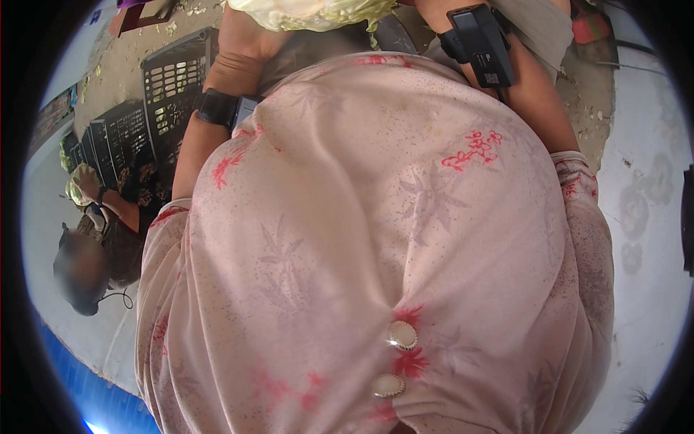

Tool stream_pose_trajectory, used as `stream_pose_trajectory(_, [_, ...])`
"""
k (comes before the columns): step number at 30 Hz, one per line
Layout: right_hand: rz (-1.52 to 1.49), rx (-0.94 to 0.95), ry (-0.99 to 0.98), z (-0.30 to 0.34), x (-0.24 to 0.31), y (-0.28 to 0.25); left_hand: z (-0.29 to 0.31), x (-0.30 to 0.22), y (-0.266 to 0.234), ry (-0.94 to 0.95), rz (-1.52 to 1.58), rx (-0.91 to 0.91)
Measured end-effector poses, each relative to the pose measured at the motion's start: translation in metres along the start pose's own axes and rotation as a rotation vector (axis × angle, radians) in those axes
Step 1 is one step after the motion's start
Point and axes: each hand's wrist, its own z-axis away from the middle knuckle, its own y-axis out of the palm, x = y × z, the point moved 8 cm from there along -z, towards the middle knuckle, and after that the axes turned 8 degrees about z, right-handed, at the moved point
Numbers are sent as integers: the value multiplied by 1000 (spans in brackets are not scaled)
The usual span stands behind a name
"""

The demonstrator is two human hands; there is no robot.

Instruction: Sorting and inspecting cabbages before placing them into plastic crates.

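Note:
A pale green cabbage [311, 13] with ruffled leaves is cut off by the top edge of the view. My left hand [249, 37] lies against its left side, fingers curled in under the leaves and mostly hidden. To the right of the cabbage, only the base of my right hand [436, 14] shows; its fingers are outside the picture. A black strap with a small device [217, 107] circles my left wrist. On my right wrist sits a larger black box-shaped device [483, 47].
Black plastic crates [173, 83] stand in a row on the left. Beside them a co-worker [123, 224] holds another cabbage [83, 181]. Leaf scraps litter the floor [108, 72]. A red object [591, 27] lies at the upper right, near a pale wall [643, 145].

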Motion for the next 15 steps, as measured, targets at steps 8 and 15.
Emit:
stream_pose_trajectory(8, [-55, -6, 31, -4, -5, 1, -18, 26, -15, -282, 639, 118])
stream_pose_trajectory(15, [-42, 28, 25, -9, -10, -2, -21, 26, -20, -255, 595, 87])
